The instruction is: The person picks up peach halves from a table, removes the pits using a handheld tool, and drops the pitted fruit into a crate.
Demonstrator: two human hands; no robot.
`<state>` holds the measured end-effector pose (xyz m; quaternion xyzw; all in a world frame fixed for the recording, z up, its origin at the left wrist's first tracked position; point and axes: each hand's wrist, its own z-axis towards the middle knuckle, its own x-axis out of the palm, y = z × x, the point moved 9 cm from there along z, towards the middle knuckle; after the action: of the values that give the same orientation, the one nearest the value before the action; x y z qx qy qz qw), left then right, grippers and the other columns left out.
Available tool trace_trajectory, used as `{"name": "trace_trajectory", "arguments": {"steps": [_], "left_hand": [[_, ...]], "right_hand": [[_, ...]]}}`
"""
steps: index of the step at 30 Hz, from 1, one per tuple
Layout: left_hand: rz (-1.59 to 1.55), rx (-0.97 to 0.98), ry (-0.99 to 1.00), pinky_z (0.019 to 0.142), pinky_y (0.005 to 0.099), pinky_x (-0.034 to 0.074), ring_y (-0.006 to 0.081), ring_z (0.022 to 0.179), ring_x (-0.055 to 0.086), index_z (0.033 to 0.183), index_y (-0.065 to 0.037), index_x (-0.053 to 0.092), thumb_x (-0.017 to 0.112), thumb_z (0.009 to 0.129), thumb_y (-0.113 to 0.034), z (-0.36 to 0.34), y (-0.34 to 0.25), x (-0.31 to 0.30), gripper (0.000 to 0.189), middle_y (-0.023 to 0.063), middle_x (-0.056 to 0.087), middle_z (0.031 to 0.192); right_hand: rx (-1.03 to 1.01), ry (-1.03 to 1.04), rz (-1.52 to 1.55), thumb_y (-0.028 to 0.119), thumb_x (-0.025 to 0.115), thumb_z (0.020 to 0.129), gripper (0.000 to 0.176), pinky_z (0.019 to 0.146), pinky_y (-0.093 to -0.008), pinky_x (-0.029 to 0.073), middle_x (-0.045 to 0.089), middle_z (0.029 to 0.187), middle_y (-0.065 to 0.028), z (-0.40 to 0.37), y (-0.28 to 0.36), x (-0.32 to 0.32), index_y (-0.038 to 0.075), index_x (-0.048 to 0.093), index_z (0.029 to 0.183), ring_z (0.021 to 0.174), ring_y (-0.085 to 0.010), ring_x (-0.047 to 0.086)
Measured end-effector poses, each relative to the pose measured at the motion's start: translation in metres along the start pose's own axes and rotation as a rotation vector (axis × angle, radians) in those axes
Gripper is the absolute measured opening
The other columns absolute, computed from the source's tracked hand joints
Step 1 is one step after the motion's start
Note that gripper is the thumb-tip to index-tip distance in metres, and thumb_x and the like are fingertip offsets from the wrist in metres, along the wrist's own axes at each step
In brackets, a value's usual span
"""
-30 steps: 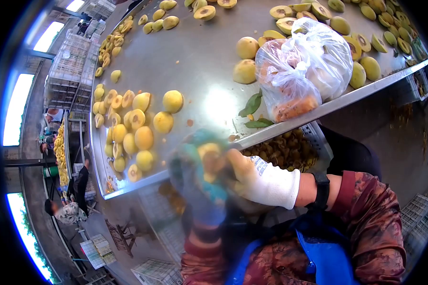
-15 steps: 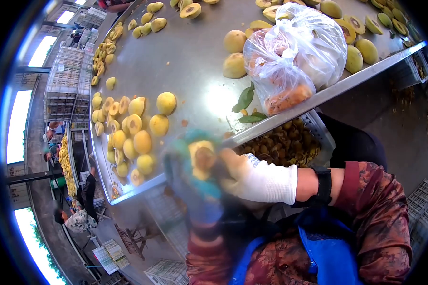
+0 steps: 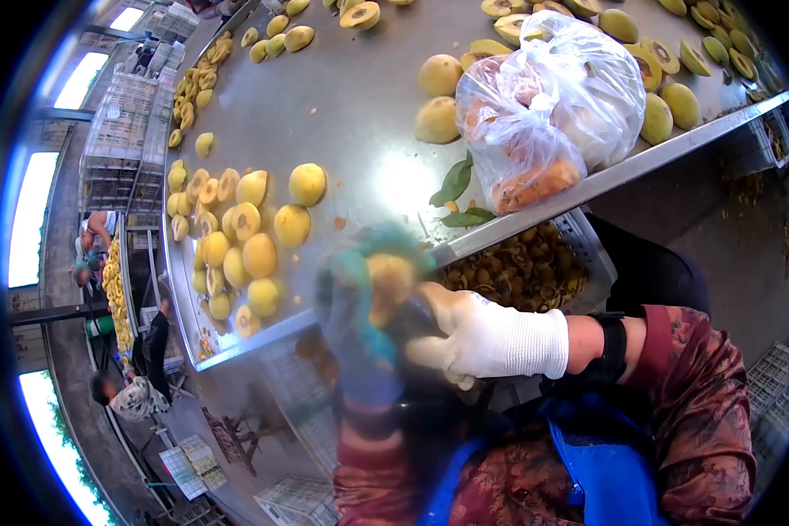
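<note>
My left hand (image 3: 359, 294), in a teal and dark glove blurred by motion, is closed around a yellow fruit half (image 3: 389, 285) just off the metal table's edge. Beside it my right hand (image 3: 478, 337), in a white glove, has its fingers curled round a dark object (image 3: 416, 320) too blurred to name, close against the fruit. Whole and halved yellow fruits (image 3: 259, 255) lie on the table (image 3: 359, 131) at the left. Two green leaves (image 3: 454, 182) rest near the edge.
A clear plastic bag (image 3: 587, 96) sits at the table edge among more fruit. Below the edge is a crate (image 3: 600, 254) of brown pieces (image 3: 530, 267). Stacked crates (image 3: 123, 131) and co-workers (image 3: 136, 399) are at the far left.
The gloved left hand and the fruit half have shifted slightly up and right. My right hand has moved a little right and down, its fingers more visible. The camera view has shifted slightly.
</note>
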<state>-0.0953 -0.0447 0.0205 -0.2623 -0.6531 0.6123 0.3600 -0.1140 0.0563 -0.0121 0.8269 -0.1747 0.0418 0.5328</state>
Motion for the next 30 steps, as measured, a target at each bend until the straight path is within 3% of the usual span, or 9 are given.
{"name": "trace_trajectory", "arguments": {"steps": [2,4,11,14,17,20,23,28,30], "left_hand": [[0.119,0.03,-0.005,0.077,0.0409,0.056,0.0253,0.087,0.065,0.11,-0.002,0.056,0.052,0.098,-0.038,-0.003,0.001,-0.011,0.038,0.0136,0.063,0.102],[0.042,-0.073,-0.001,0.076,0.0397,0.056,0.0258,0.086,0.065,0.107,-0.001,0.058,0.055,0.097,-0.033,-0.004,0.011,-0.017,0.034,0.0147,0.065,0.1],[0.049,-0.327,0.254,0.077,0.037,0.055,0.0259,0.082,0.067,0.097,0.006,0.062,0.064,0.089,-0.024,-0.002,0.014,-0.003,0.031,0.0177,0.067,0.091],[0.018,-0.354,0.311,0.061,0.0206,0.047,0.0101,0.071,0.06,0.106,0.001,0.065,0.062,0.091,-0.015,-0.004,0.012,0.003,0.023,0.0087,0.068,0.091],[0.038,-0.357,0.398,0.059,0.02,0.045,0.0072,0.067,0.057,0.105,0.0,0.066,0.063,0.09,-0.015,-0.005,0.017,-0.001,0.021,0.0082,0.07,0.091],[0.016,-0.383,0.4,0.059,0.0197,0.045,0.0074,0.068,0.059,0.104,-0.001,0.067,0.063,0.09,-0.015,-0.007,0.019,0.0,0.021,0.0076,0.07,0.091],[0.019,-0.36,0.283,0.071,0.0388,0.057,0.0272,0.075,0.067,0.095,0.004,0.063,0.069,0.082,-0.024,-0.008,0.013,-0.004,0.031,0.018,0.067,0.088],[-0.042,-0.329,0.254,0.068,0.0385,0.057,0.027,0.074,0.067,0.095,0.003,0.063,0.07,0.083,-0.026,-0.007,0.013,-0.009,0.032,0.0177,0.067,0.088],[-0.067,-0.322,0.256,0.065,0.0319,0.054,0.0208,0.072,0.066,0.098,0.001,0.064,0.069,0.086,-0.024,-0.007,0.01,-0.005,0.028,0.0145,0.069,0.089]], "right_hand": [[-0.032,-0.026,-0.106,0.025,0.057,0.091,0.039,0.047,-0.034,0.048,0.057,0.062,-0.0088,0.0,-0.004,0.002,-0.001,0.04,0.113,0.05,-0.0191,0.059],[-0.122,-0.047,-0.191,0.026,0.057,0.091,0.041,0.047,-0.0346,0.048,0.058,0.063,-0.0094,0.002,-0.009,0.003,-0.002,0.04,0.115,0.051,-0.0199,0.06],[0.108,0.106,-0.013,0.025,0.056,0.092,0.038,0.049,-0.034,0.049,0.058,0.065,-0.0086,-0.006,-0.021,0.02,-0.003,0.04,0.113,0.053,-0.0186,0.059],[0.12,0.195,0.189,0.022,0.057,0.092,0.03,0.048,-0.0314,0.047,0.054,0.062,-0.0046,-0.008,-0.022,0.03,0.0,0.042,0.106,0.05,-0.0155,0.055],[0.118,0.285,0.376,0.02,0.057,0.091,0.019,0.046,-0.0283,0.045,0.049,0.06,-0.0008,-0.008,-0.024,0.04,0.006,0.045,0.094,0.048,-0.0122,0.05],[0.154,0.375,0.462,0.019,0.058,0.091,0.017,0.045,-0.026,0.042,0.046,0.059,0.0013,-0.013,-0.021,0.046,0.01,0.046,0.082,0.047,-0.0099,0.046],[0.14,0.496,0.667,0.02,0.058,0.091,0.02,0.044,-0.0252,0.04,0.046,0.059,0.002,-0.016,-0.019,0.053,0.012,0.045,0.077,0.046,-0.0091,0.046],[0.196,0.545,0.802,0.023,0.058,0.091,0.021,0.044,-0.0248,0.039,0.046,0.056,0.0022,-0.023,-0.009,0.058,0.011,0.047,0.078,0.046,-0.0096,0.046],[0.124,0.462,0.542,0.024,0.058,0.092,0.022,0.044,-0.025,0.039,0.046,0.056,0.0015,-0.014,-0.015,0.051,0.01,0.047,0.078,0.045,-0.01,0.046]]}}
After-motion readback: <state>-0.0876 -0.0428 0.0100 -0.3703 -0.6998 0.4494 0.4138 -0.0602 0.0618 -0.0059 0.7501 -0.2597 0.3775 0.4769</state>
